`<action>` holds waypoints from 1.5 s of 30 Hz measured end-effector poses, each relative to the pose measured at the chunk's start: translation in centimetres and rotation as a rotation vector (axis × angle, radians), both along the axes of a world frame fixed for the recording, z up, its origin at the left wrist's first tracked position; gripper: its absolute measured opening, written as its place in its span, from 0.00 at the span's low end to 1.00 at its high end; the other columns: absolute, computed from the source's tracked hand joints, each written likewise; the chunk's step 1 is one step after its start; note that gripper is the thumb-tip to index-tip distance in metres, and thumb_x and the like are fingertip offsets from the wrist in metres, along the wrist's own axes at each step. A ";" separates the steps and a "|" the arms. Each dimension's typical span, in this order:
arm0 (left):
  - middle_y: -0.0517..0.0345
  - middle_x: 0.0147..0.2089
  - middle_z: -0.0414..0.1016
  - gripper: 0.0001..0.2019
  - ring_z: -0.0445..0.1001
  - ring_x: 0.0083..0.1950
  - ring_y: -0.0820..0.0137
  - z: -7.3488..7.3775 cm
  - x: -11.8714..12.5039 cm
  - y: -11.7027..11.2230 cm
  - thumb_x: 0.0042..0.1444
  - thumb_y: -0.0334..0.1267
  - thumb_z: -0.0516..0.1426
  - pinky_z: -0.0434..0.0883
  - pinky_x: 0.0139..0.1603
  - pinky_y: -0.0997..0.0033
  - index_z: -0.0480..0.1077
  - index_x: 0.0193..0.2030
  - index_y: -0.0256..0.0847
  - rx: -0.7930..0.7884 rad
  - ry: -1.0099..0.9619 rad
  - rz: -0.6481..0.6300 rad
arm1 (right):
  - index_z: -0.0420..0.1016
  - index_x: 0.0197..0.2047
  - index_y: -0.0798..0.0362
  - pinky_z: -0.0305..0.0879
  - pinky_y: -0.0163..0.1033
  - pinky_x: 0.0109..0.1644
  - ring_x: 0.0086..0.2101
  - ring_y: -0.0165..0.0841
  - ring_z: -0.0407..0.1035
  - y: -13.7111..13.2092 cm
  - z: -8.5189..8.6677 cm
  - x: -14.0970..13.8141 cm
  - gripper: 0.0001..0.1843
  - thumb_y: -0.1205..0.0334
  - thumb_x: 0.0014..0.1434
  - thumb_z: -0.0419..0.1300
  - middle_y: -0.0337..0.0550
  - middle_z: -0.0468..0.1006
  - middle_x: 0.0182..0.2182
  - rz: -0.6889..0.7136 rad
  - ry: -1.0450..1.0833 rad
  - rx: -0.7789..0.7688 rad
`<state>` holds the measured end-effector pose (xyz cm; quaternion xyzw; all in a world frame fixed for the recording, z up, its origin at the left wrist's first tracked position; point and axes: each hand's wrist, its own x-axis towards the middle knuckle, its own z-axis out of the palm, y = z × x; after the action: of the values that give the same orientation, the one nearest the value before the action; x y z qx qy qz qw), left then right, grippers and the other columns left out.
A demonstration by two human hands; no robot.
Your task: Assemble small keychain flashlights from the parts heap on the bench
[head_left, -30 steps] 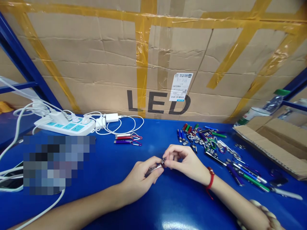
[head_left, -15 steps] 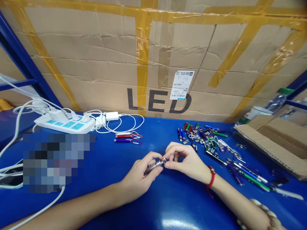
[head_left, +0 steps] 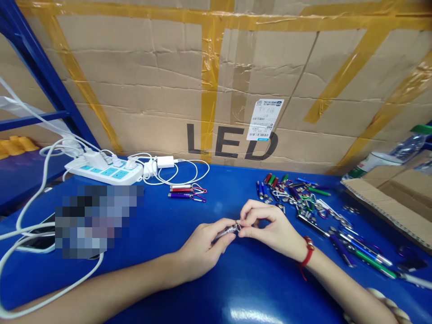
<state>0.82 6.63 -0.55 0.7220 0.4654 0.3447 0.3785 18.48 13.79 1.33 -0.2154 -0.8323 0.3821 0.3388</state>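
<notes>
Pinched in my left hand (head_left: 204,247) is a small silver mini flashlight (head_left: 226,232), its end pointing right. Thumb and fingertips of my right hand (head_left: 275,227) close on a small metal ring-like piece (head_left: 238,227) at that end; whether it is joined to the tube I cannot tell. Beyond my left hand lie a red mini flashlight (head_left: 182,189) and a purple one (head_left: 179,196), both with carabiner clips, and a silver one just behind them. To the right of my right hand spreads a pile of loose flashlight parts (head_left: 300,195), with tubes, caps and clips in several colours.
A white power strip (head_left: 111,173) with plugs and cables stands at the back left, near a blurred-out patch. An open cardboard box (head_left: 381,198) and a plastic bottle (head_left: 410,146) stand at the right. A large taped carton (head_left: 162,90) marked LED walls off the back.
The view has turned slightly left, so everything sits further right in the picture. Both hands keep their hold on the flashlight, with only small finger movement.
</notes>
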 end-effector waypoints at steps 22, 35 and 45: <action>0.66 0.25 0.63 0.10 0.63 0.27 0.78 0.6 -0.1 0.3 0.61 0.32 0.44 0.58 0.31 0.80 0.66 0.39 0.38 -0.029 0.124 -0.094 | 0.75 0.22 0.57 0.63 0.29 0.27 0.25 0.24 0.65 0.2 0.0 0.3 0.08 0.63 0.49 0.64 0.42 0.70 0.26 0.078 -0.006 0.174; 0.66 0.24 0.64 0.11 0.63 0.25 0.78 0.2 -0.1 0.3 0.61 0.34 0.45 0.58 0.29 0.81 0.69 0.37 0.39 0.014 0.184 -0.072 | 0.76 0.25 0.54 0.64 0.29 0.30 0.27 0.24 0.67 0.3 -1.1 0.6 0.05 0.68 0.52 0.61 0.41 0.68 0.29 0.143 -0.031 0.179; 0.62 0.32 0.72 0.12 0.69 0.34 0.75 -0.1 0.0 0.4 0.61 0.33 0.47 0.62 0.37 0.80 0.72 0.37 0.40 0.070 0.103 -0.037 | 0.74 0.24 0.55 0.62 0.29 0.29 0.26 0.24 0.65 0.0 -0.8 0.5 0.06 0.65 0.50 0.63 0.40 0.68 0.27 0.111 -0.027 0.277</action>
<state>0.79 7.06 -0.61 0.7602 0.4584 0.3162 0.3347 18.97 13.84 0.50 -0.1254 -0.8921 0.2788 0.3326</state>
